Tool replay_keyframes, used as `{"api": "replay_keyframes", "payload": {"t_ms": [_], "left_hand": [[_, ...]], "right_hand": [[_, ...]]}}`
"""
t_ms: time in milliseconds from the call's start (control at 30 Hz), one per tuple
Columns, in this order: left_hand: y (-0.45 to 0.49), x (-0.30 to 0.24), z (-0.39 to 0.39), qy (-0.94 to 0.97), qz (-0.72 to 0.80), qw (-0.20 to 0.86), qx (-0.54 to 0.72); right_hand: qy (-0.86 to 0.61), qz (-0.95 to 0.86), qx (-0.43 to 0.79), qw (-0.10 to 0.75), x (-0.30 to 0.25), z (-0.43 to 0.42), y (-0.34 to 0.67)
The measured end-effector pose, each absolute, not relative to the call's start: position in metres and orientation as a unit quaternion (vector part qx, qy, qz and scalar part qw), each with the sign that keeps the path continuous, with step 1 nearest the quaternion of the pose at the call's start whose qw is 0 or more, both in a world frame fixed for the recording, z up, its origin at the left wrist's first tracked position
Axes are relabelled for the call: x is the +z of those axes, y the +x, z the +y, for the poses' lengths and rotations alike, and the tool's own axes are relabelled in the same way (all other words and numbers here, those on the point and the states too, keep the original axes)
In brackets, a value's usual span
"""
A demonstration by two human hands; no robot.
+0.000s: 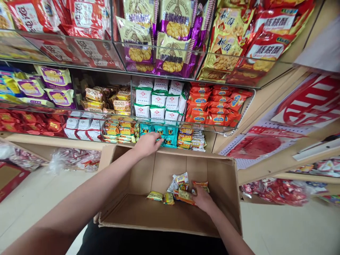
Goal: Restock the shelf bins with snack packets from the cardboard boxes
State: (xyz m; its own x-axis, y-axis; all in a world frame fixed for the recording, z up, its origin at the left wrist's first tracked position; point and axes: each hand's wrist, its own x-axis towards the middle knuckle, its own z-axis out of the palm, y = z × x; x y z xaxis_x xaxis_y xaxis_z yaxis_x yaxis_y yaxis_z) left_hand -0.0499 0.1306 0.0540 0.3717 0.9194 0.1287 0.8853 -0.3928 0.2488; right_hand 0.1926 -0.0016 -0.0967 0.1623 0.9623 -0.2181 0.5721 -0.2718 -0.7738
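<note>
An opened cardboard box [170, 224] stands in front of me, with several small wrapped snack packets [154, 196] on its inner bottom. My right hand [203, 199] reaches into the box, its fingers closed about an orange-and-yellow snack packet [185, 196] in the pile. Silver-white packets [181, 178] lie just left of those fingers. My left hand [148, 144] is at the box's far rim, against the teal packets [170, 141] in the lowest shelf bin. Its fingers are curled, and whatever lies under them is hidden.
Shelf bins with clear fronts hold white-and-green packets [157, 112], red packets [198, 107] and purple biscuit bags [172, 53]. Small yellow packets [119, 131] sit left of the teal ones. A wooden shelf post [265, 109] rises at right. Bagged goods [276, 191] lie low on the right.
</note>
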Motion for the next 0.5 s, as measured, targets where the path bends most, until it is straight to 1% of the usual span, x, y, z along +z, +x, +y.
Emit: {"api": "replay_keyframes", "payload": {"t_ms": [67,100,167,200,233,267,367,500], "left_hand": [[-0.051,0.049,0.139,0.817,0.565,0.1,0.061],[-0.05,0.046,0.139,0.814,0.569,0.109,0.041],[-0.049,0.041,0.137,0.812,0.574,0.109,0.018],[-0.049,0.041,0.136,0.81,0.577,0.105,0.014],[-0.049,0.04,0.134,0.808,0.58,0.104,0.012],[-0.048,0.041,0.133,0.807,0.582,0.105,0.009],[-0.047,0.042,0.132,0.806,0.58,0.113,0.003],[-0.048,0.041,0.129,0.8,0.587,0.122,0.013]], "right_hand": [[-0.683,-0.586,0.318,0.298,-0.058,0.002,0.193],[-0.641,-0.636,0.278,0.327,-0.036,0.007,0.193],[-0.573,-0.703,0.147,0.394,0.004,0.026,0.197],[-0.559,-0.719,0.112,0.397,0.018,0.042,0.2],[-0.56,-0.726,0.11,0.385,0.027,0.061,0.205],[-0.581,-0.713,0.135,0.368,0.029,0.082,0.21],[-0.672,-0.612,0.27,0.317,0.014,0.147,0.223],[-0.668,-0.602,0.315,0.304,-0.013,0.21,0.226]]}}
